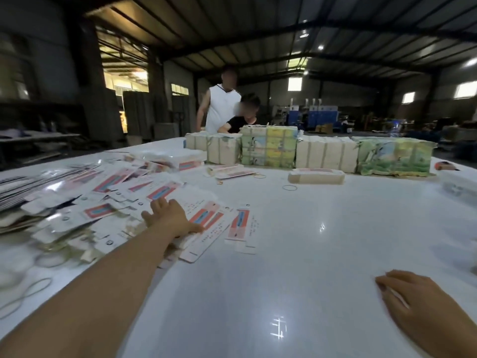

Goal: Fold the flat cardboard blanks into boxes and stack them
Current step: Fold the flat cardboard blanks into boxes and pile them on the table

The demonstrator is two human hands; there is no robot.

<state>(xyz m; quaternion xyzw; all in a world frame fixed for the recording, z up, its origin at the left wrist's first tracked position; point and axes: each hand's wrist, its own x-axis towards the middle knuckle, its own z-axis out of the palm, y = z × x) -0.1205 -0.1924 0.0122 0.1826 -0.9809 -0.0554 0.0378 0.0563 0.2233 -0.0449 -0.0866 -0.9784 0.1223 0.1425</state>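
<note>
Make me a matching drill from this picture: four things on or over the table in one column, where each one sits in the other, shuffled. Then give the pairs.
Things
1. left hand
2. right hand
3. single flat blank
4. rubber band

Places
A. lying alone on the bare white table, just right of the pile
B. near the bottom right corner, fingers flat on the table
C. reaching onto the pile of flat blanks on the left
D. in front of the low bundle of blanks at mid table

Pairs: 1-C, 2-B, 3-A, 4-D
</note>
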